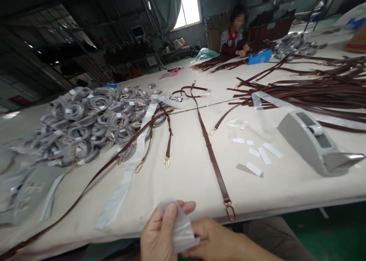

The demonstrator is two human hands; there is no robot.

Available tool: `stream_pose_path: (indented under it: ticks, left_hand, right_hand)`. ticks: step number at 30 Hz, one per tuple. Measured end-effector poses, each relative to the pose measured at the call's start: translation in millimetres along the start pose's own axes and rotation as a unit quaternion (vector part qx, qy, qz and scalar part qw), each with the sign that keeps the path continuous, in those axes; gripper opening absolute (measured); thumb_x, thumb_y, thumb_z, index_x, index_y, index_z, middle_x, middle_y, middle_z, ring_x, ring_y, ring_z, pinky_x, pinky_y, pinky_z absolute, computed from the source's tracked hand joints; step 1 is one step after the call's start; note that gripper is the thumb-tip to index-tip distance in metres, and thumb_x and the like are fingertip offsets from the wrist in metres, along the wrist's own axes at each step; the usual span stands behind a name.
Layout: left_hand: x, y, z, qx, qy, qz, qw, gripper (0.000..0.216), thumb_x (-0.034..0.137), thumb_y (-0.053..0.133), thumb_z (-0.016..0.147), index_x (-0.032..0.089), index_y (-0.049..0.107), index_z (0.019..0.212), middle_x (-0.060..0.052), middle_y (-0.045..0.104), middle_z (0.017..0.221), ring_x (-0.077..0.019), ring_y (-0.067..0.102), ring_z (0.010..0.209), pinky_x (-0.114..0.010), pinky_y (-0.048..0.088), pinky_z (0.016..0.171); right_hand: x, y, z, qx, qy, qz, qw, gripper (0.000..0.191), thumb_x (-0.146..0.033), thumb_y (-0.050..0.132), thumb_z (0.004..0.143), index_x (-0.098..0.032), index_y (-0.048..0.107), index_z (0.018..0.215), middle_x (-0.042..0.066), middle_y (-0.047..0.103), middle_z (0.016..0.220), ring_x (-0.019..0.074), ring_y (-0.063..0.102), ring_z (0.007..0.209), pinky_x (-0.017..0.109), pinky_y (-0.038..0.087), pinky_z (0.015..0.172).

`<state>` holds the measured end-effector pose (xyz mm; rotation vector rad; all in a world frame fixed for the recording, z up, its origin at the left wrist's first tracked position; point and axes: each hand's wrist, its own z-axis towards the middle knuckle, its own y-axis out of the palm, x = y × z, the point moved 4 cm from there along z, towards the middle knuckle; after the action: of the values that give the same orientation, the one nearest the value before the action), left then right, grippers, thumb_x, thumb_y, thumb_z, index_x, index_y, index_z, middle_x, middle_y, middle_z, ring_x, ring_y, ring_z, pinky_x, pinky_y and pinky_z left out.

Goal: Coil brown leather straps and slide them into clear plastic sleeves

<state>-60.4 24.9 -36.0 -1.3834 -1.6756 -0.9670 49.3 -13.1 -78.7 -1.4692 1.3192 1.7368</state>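
In the head view, my left hand (pixel 157 236) grips a piece of thin translucent plastic film (pixel 182 232), thumb pressed on its upper part. My right hand (pixel 211 238) is closed at the film's lower right edge, its fingertips partly hidden by the film. Just beyond my hands, a brown leather strap (pixel 213 154) lies lengthwise on the pale table (pixel 183 182), its gold clasp (pixel 229 211) close to the front edge. Shorter brown straps with gold clasps, such as one strap (pixel 168 139), lie to the left of it.
A heap of coiled straps in plastic (pixel 94 120) covers the table's left side. At right are a grey tape dispenser (pixel 317 142), white paper slips (pixel 264 156) and a pile of brown straps (pixel 309 91). A co-worker (pixel 233 39) sits at the far side, hands among straps.
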Motion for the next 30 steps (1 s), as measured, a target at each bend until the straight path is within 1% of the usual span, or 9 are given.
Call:
stream_pose_path:
  ticks: [3, 6, 9, 11, 14, 18, 22, 28, 30]
  left_hand:
    - [20.7, -12.0, 6.4, 0.044, 0.079, -0.008, 0.996, 0.054, 0.056, 0.095, 0.048, 0.017, 0.069, 0.074, -0.007, 0.076, 0.073, -0.0243, 0.073, 0.079, -0.026, 0.062, 0.07]
    - [31.9, -14.4, 8.2, 0.041, 0.141, -0.004, 0.989, 0.046, 0.056, 0.09, 0.059, 0.018, 0.067, 0.074, -0.004, 0.075, 0.073, -0.0222, 0.072, 0.08, -0.029, 0.061, 0.078]
    - [23.3, -1.3, 6.8, -0.009, 0.15, 0.034, 0.988, 0.042, 0.057, 0.082, 0.071, 0.019, 0.066, 0.076, -0.005, 0.076, 0.078, -0.0217, 0.071, 0.082, -0.027, 0.059, 0.079]
    - [13.7, 13.2, 4.4, -0.06, 0.149, 0.067, 0.985, 0.037, 0.054, 0.077, 0.078, 0.018, 0.067, 0.077, -0.006, 0.076, 0.08, -0.0213, 0.07, 0.083, -0.024, 0.057, 0.077]
    - [10.3, 31.0, 0.0, -0.117, 0.183, 0.101, 0.971, 0.031, 0.049, 0.073, 0.083, 0.018, 0.071, 0.079, -0.006, 0.074, 0.079, -0.0206, 0.068, 0.079, -0.024, 0.055, 0.075]
    - [28.3, 37.6, -2.3, -0.133, 0.228, 0.136, 0.955, 0.031, 0.049, 0.074, 0.082, 0.018, 0.077, 0.09, -0.008, 0.075, 0.088, -0.0248, 0.07, 0.084, -0.027, 0.057, 0.076]
    - [48.2, 35.4, -3.3, -0.146, 0.243, 0.137, 0.949, 0.032, 0.05, 0.074, 0.082, 0.02, 0.079, 0.091, -0.007, 0.075, 0.086, -0.0237, 0.069, 0.08, -0.026, 0.057, 0.073]
    - [34.3, 23.2, -7.8, -0.106, 0.158, 0.005, 0.982, 0.056, 0.063, 0.073, 0.078, 0.02, 0.072, 0.115, -0.01, 0.074, 0.105, -0.0271, 0.07, 0.091, -0.03, 0.058, 0.076]
    - [25.3, 22.8, -9.7, -0.136, 0.117, -0.013, 0.984, 0.054, 0.06, 0.075, 0.078, 0.019, 0.072, 0.113, -0.011, 0.075, 0.1, -0.0271, 0.07, 0.086, -0.031, 0.058, 0.071]
  right_hand:
    - [-4.0, -28.3, -17.5, 0.068, 0.078, -0.107, 0.989, 0.029, -0.042, 0.077, 0.072, -0.022, 0.067, 0.09, -0.005, 0.058, 0.077, 0.0118, 0.049, 0.071, 0.022, 0.036, 0.063]
    - [-21.8, -72.7, -36.4, 0.243, 0.062, -0.174, 0.952, 0.028, -0.045, 0.069, 0.08, -0.019, 0.067, 0.091, -0.002, 0.061, 0.079, 0.0146, 0.054, 0.076, 0.025, 0.04, 0.068]
    - [-43.6, -95.3, -46.4, 0.332, 0.03, -0.24, 0.912, 0.031, -0.049, 0.062, 0.086, -0.019, 0.065, 0.09, 0.001, 0.063, 0.082, 0.0166, 0.057, 0.079, 0.029, 0.042, 0.075]
    - [-56.7, -91.4, -44.7, 0.321, 0.002, -0.24, 0.916, 0.032, -0.052, 0.06, 0.088, -0.02, 0.067, 0.091, 0.001, 0.063, 0.084, 0.0166, 0.057, 0.081, 0.03, 0.043, 0.076]
    - [-73.0, -70.8, -34.3, 0.259, -0.038, -0.172, 0.95, 0.034, -0.053, 0.065, 0.087, -0.023, 0.069, 0.102, 0.0, 0.061, 0.09, 0.0158, 0.057, 0.084, 0.029, 0.043, 0.076]
    - [-92.6, -47.7, -17.3, 0.182, -0.075, -0.13, 0.972, 0.033, -0.052, 0.07, 0.084, -0.021, 0.07, 0.096, 0.0, 0.056, 0.088, 0.0148, 0.054, 0.083, 0.028, 0.042, 0.074]
    - [-108.9, -38.4, -6.2, 0.158, -0.127, -0.17, 0.964, 0.024, -0.043, 0.074, 0.083, -0.02, 0.066, 0.084, -0.001, 0.053, 0.085, 0.0133, 0.05, 0.082, 0.027, 0.042, 0.075]
    - [-113.4, -32.8, 1.3, 0.17, -0.143, -0.094, 0.97, 0.031, -0.04, 0.071, 0.085, -0.019, 0.058, 0.067, -0.004, 0.05, 0.073, 0.0089, 0.052, 0.061, 0.024, 0.044, 0.061]
    - [-113.3, -32.3, 2.5, 0.176, -0.134, -0.082, 0.972, 0.033, -0.043, 0.071, 0.085, -0.019, 0.058, 0.067, -0.004, 0.049, 0.074, 0.0078, 0.053, 0.057, 0.024, 0.045, 0.057]
